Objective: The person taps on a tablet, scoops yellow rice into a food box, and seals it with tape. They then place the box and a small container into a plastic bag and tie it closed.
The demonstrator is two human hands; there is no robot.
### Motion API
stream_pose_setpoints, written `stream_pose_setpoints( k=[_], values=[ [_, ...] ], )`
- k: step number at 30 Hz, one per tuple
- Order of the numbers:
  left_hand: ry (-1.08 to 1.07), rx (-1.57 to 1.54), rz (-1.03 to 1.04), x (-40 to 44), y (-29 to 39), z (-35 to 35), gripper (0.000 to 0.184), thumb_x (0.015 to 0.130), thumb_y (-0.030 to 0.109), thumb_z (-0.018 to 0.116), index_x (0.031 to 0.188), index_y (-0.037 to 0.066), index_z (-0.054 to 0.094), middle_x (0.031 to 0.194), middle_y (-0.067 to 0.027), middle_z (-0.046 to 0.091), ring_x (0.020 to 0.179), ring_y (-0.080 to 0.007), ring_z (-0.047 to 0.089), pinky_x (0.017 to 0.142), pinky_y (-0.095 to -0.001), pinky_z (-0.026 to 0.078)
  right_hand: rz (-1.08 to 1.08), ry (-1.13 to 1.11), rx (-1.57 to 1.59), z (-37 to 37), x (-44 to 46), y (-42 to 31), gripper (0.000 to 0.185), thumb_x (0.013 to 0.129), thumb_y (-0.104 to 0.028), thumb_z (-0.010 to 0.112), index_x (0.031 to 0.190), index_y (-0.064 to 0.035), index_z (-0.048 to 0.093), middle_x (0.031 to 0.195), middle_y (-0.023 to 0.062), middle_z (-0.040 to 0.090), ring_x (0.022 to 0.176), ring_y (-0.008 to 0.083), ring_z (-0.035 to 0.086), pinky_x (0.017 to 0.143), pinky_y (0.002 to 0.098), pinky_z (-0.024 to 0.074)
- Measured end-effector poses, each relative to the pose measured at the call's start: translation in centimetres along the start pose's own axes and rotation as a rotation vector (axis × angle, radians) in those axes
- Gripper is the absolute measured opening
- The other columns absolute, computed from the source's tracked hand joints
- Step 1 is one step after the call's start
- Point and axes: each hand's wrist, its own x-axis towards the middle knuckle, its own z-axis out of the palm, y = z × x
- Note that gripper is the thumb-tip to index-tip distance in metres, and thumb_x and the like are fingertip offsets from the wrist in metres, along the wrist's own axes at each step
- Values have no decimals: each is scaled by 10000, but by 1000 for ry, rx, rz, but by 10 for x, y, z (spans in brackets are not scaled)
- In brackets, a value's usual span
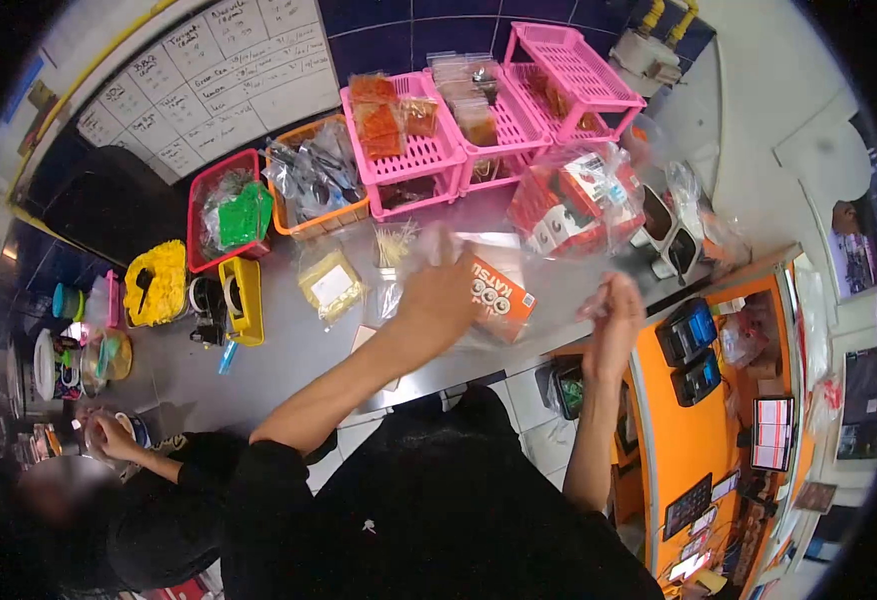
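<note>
An orange and white box (pixel 501 297) printed "KATSU" sits tilted above the steel counter, inside or behind a clear plastic bag (pixel 557 305). My left hand (pixel 441 295) is closed at the bag's left side, its fingertips partly blurred by the film. On the other side, my right hand (pixel 614 315) has its fingers curled in a pinch on the bag's right edge. Left of the box lie a small packet with a white label (pixel 332 284) and a bunch of thin pale sticks (pixel 396 243).
Pink racks (pixel 409 160) with sachets stand along the wall, beside an orange basket (pixel 327 215) of packaged cutlery and a red basket (pixel 227 255). A bagged red bundle (pixel 569 210) lies at the back right. Another person's hand (pixel 114 437) works at lower left. An orange counter (pixel 699 430) bounds the right.
</note>
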Motion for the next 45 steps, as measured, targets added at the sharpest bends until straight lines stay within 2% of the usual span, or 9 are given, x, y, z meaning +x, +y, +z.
stream_pose_setpoints(
  k=[6,9,12,15,27,29,36,40,45],
  values=[
    [-212,-851,67,-34,-21,-63,360,832,188,727,1110,29,563,1211,-225,574,948,-337,660,778,-476,543,80,79,-182,9,19,-4,265,980,-302,611,996,-40,648,740,-42,532,596,72,496,521,248,404],
    [-40,-661,-395,-70,-72,-3,351,771,211,765,1009,46,567,1165,-171,598,986,-260,653,774,-448,530,133,37,-217,13,8,-8,275,965,-299,635,990,-26,663,697,-36,512,552,68,482,501,228,405],
    [-391,-473,-233,-99,-99,66,455,734,197,791,1100,61,557,1286,-180,551,1186,-288,576,918,-497,495,99,-63,-342,17,21,-21,274,984,-266,612,975,-2,687,664,-18,568,533,49,469,472,230,389],
    [-500,195,136,-141,-112,168,867,613,274,870,1334,74,432,1548,-157,290,1467,-382,194,1160,-667,119,-57,-302,-416,56,32,-41,270,987,-263,603,974,-9,691,656,-19,550,543,36,471,476,227,388],
    [-107,-531,-603,-51,-12,-74,865,544,210,899,1238,80,401,1232,-235,512,1151,-418,539,982,-449,454,266,-333,-85,-22,11,-14,147,1017,-142,513,1047,-6,559,714,17,553,546,69,545,452,229,458],
    [40,-420,-145,-24,24,-106,868,530,175,893,1253,100,418,1256,-237,508,1190,-424,518,1002,-459,444,204,-363,-68,-29,17,-2,141,1019,-138,503,1010,-11,564,663,-14,495,515,58,496,449,214,431],
    [-856,-221,245,85,70,41,950,544,300,862,1375,107,445,1138,-192,608,1173,-380,545,1063,-486,366,233,-552,-206,-43,-20,-6,162,1027,-131,478,893,-47,513,645,-28,487,539,46,448,485,224,351],
    [-516,-185,287,103,38,125,958,556,349,875,1390,152,448,1321,-176,509,1279,-344,463,1068,-512,346,639,-648,230,-52,-22,18,249,1049,-257,437,887,-72,476,609,13,457,469,112,443,412,273,403],
    [-257,-231,365,78,13,129,939,613,360,859,1418,156,422,1440,-192,410,1350,-354,398,1073,-559,327,477,-235,496,-39,52,4,279,1009,-319,489,813,-121,486,628,-3,421,513,125,438,451,278,356]
  ],
)
